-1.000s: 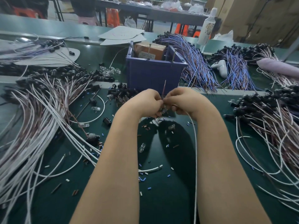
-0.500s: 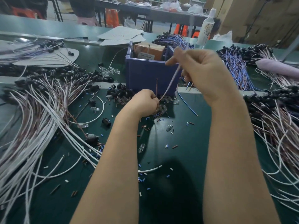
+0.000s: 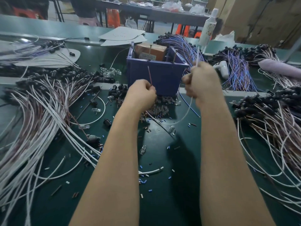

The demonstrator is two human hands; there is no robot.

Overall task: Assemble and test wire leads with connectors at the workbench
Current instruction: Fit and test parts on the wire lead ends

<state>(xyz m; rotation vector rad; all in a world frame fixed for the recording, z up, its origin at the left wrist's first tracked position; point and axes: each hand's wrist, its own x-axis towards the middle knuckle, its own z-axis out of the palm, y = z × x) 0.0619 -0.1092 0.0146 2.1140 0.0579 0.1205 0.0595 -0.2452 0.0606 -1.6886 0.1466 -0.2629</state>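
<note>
Now we pull evenly, avoiding kinks.
Our left hand [image 3: 141, 95] pinches the brown wire [image 3: 150, 77]; our right hand [image 3: 202, 80], blurred, seems fisted round the white wire [image 3: 188, 110].

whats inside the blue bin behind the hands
A brown cardboard box with a label and two thin metal rods stick up above the blue bin rim. Its front wall hides anything lower down.
</note>
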